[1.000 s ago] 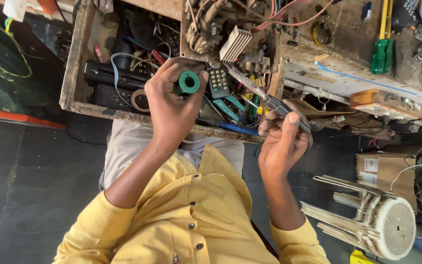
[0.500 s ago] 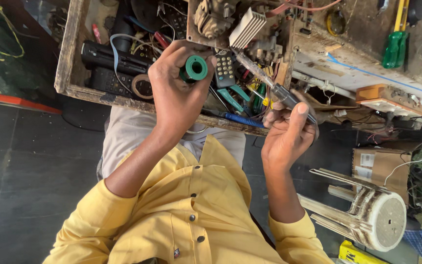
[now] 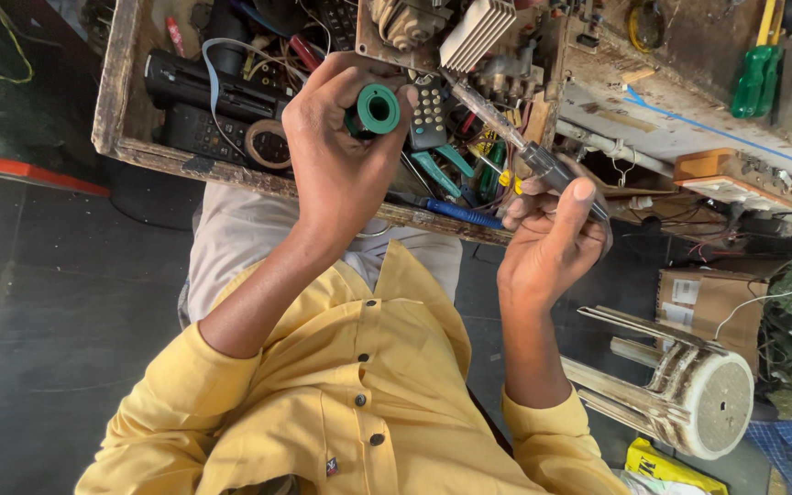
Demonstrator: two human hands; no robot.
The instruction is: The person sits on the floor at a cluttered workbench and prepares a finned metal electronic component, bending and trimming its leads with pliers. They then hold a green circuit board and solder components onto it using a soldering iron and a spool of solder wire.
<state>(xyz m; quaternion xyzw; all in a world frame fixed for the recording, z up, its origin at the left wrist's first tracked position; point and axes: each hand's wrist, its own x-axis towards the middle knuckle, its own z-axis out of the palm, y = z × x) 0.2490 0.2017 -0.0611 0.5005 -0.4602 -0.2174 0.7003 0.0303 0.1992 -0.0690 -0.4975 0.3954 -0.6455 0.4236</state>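
My left hand [image 3: 341,160] is raised over the wooden box and grips a small green spool [image 3: 376,108] between thumb and fingers, its hollow end facing me. My right hand [image 3: 547,243] is closed around a slim pen-like tool [image 3: 506,128] with a grey body and a clear front part. The tool's tip points up-left toward the spool and ends a short way from it. Both yellow sleeves and the shirt front fill the bottom of the view.
A wooden box [image 3: 116,82] on my lap holds black remote controls, a tape roll [image 3: 268,142], wires, pliers and a circuit board with a finned heat sink [image 3: 477,32]. A green-handled screwdriver [image 3: 755,78] lies top right. A white stool [image 3: 689,390] lies tipped beside a cardboard box [image 3: 698,298].
The view has drifted down and right. Both hands keep their hold. The spool and the tool have come slightly closer together.
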